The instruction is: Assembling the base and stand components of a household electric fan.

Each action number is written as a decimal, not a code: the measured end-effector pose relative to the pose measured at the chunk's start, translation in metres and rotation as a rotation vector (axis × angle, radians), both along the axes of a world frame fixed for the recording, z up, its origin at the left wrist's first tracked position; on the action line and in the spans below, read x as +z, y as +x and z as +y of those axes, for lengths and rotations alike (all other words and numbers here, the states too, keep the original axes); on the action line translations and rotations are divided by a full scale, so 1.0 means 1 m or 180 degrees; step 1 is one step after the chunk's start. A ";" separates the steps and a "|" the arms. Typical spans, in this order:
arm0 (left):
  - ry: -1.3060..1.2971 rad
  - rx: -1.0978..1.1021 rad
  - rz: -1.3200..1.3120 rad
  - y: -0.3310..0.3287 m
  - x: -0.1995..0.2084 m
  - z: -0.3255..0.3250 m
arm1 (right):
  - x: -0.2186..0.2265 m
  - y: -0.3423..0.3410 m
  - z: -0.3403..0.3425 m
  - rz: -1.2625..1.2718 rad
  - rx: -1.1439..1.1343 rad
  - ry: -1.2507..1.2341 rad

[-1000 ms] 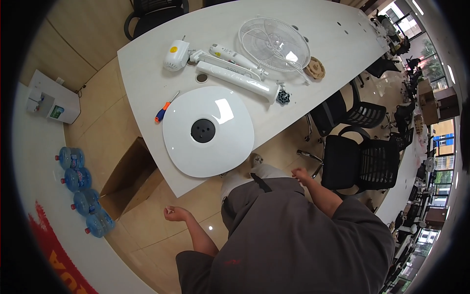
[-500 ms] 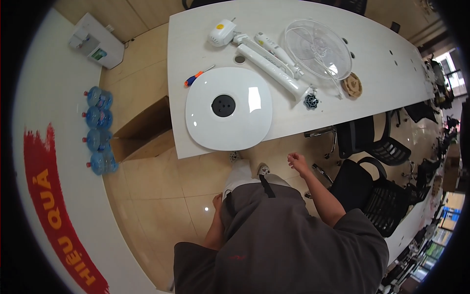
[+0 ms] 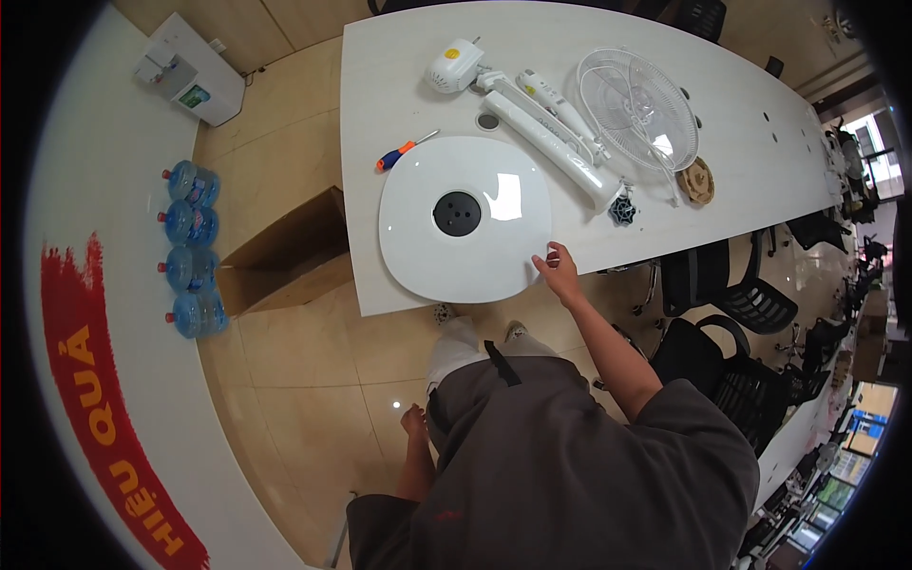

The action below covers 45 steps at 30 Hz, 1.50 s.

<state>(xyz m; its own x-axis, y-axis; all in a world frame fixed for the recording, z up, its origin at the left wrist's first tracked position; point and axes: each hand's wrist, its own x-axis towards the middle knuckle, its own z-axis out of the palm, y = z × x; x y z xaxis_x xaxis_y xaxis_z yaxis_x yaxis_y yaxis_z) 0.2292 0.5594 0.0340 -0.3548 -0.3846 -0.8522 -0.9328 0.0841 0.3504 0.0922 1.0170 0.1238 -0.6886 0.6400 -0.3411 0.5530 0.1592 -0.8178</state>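
A white rounded fan base (image 3: 418, 256) with a black round centre plate (image 3: 457, 214) lies near the table's front left corner. My right hand (image 3: 560, 270) is at its right edge, thumb and fingers apart, holding nothing; whether it touches the rim I cannot tell. Low at my left side hangs my left hand (image 3: 414, 420), loosely open and empty. Behind the base lie an orange and blue screwdriver (image 3: 404, 152), a white fan motor head (image 3: 454, 66), a white stand column (image 3: 551, 147), a slim white part (image 3: 556, 100) and a round fan grille (image 3: 636, 104).
On the white table (image 3: 722, 123) are also a dark star-shaped knob (image 3: 622, 210) and a brown moulded ring (image 3: 696, 180). An open cardboard box (image 3: 294, 256) stands on the floor to the left, beside several blue water bottles (image 3: 195, 271). Black chairs (image 3: 698, 275) stand at the right.
My right hand has moved forward from beside my body to the fan base's right edge. My left hand has swung back slightly. The view has shifted, so the table sits further right.
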 end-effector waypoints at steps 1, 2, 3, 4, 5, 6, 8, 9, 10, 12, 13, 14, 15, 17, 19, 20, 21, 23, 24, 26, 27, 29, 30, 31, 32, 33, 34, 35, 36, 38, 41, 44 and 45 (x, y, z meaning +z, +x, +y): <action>0.0086 0.0144 -0.0003 -0.012 -0.004 -0.004 | -0.001 -0.004 -0.004 0.0063 0.0013 0.0028; 0.0229 0.0203 0.0092 -0.024 -0.008 -0.007 | -0.002 -0.008 -0.007 0.0007 -0.0167 -0.0129; 0.0410 0.0237 0.0096 -0.033 -0.011 -0.010 | -0.002 -0.010 -0.009 -0.0057 -0.0390 -0.0264; 0.0390 0.0242 0.0108 -0.045 -0.014 -0.014 | -0.001 -0.013 -0.010 -0.0117 -0.0378 -0.0263; 0.0439 0.0204 0.0196 -0.060 -0.017 -0.019 | 0.000 -0.016 -0.009 -0.0419 -0.0126 0.0193; 0.0551 0.0201 0.0209 -0.075 -0.019 -0.022 | 0.003 -0.021 -0.006 -0.0716 0.0098 0.0691; 0.0517 0.0207 0.0418 -0.102 -0.019 -0.030 | 0.013 -0.033 0.009 -0.0532 0.0290 0.1469; 0.0592 0.0253 0.0526 -0.115 -0.017 -0.033 | 0.019 -0.041 0.019 -0.0325 0.0401 0.2270; 0.0539 0.0257 0.0565 -0.126 -0.015 -0.035 | 0.027 -0.052 0.035 -0.0239 0.0499 0.2531; 0.0440 0.0294 0.0783 -0.141 -0.009 -0.037 | 0.041 -0.078 0.068 -0.0160 0.0571 0.2787; 0.0382 0.0362 0.0805 -0.145 -0.007 -0.037 | 0.047 -0.091 0.085 -0.0223 0.0620 0.3135; 0.0284 0.0397 0.0812 -0.146 -0.003 -0.035 | 0.050 -0.104 0.099 -0.0281 0.0639 0.3528; 0.0205 0.0374 0.0781 -0.145 0.000 -0.032 | 0.052 -0.115 0.110 -0.0258 0.0707 0.3460; 0.0090 0.0524 0.0743 -0.135 0.008 -0.023 | 0.053 -0.129 0.130 -0.1073 0.0888 0.2951; -0.0019 0.0599 0.0663 -0.119 0.017 -0.011 | 0.047 -0.131 0.138 -0.1066 0.0955 0.3076; -0.0077 0.0610 0.0535 -0.108 0.021 -0.003 | 0.045 -0.129 0.143 -0.1127 0.1071 0.3173; -0.0090 0.0565 0.0391 -0.099 0.025 0.005 | 0.043 -0.127 0.147 -0.1133 0.1131 0.3355; -0.0177 0.0583 0.0297 -0.082 0.033 0.022 | 0.041 -0.118 0.153 -0.1248 0.1334 0.3369; -0.0146 0.0494 0.0142 -0.076 0.036 0.031 | 0.041 -0.112 0.154 -0.1293 0.1460 0.3183; -0.0183 0.0554 0.0098 -0.069 0.042 0.048 | 0.045 -0.101 0.157 -0.1352 0.1569 0.2888; -0.0124 0.0507 -0.0043 -0.068 0.046 0.056 | 0.049 -0.095 0.157 -0.1266 0.1625 0.2865; -0.0168 0.0566 0.0064 -0.072 0.051 0.073 | 0.058 -0.092 0.161 -0.1609 0.1652 0.2498; -0.0140 0.0480 0.0039 -0.076 0.054 0.081 | 0.063 -0.093 0.163 -0.1694 0.1661 0.2380; -0.0192 0.0567 0.0092 -0.080 0.057 0.089 | 0.068 -0.099 0.168 -0.1620 0.1716 0.2358; -0.0203 0.0480 0.0234 -0.086 0.060 0.096 | 0.072 -0.110 0.175 -0.1156 0.1684 0.2399; -0.0161 0.0351 0.0360 -0.091 0.063 0.102 | 0.075 -0.123 0.181 -0.0676 0.1601 0.2454; -0.0219 0.0408 0.0376 -0.095 0.066 0.109 | 0.076 -0.142 0.189 -0.0150 0.1699 0.2549; -0.0289 0.0325 0.0550 -0.100 0.069 0.114 | 0.076 -0.165 0.197 0.0375 0.1699 0.2670; -0.0300 0.0180 0.0749 -0.103 0.072 0.118 | 0.074 -0.187 0.201 0.0611 0.1729 0.2571; -0.0394 0.0237 0.0806 -0.106 0.077 0.123 | 0.069 -0.231 0.206 0.0848 0.1721 0.2482; -0.0457 0.0278 0.0887 -0.102 0.083 0.126 | 0.057 -0.281 0.205 0.0510 0.1886 0.2244; -0.0533 0.0423 0.0882 -0.093 0.091 0.128 | 0.044 -0.308 0.205 -0.0049 0.1963 0.2251; -0.0540 0.0478 0.0813 -0.091 0.094 0.130 | 0.040 -0.312 0.205 -0.0215 0.2033 0.2416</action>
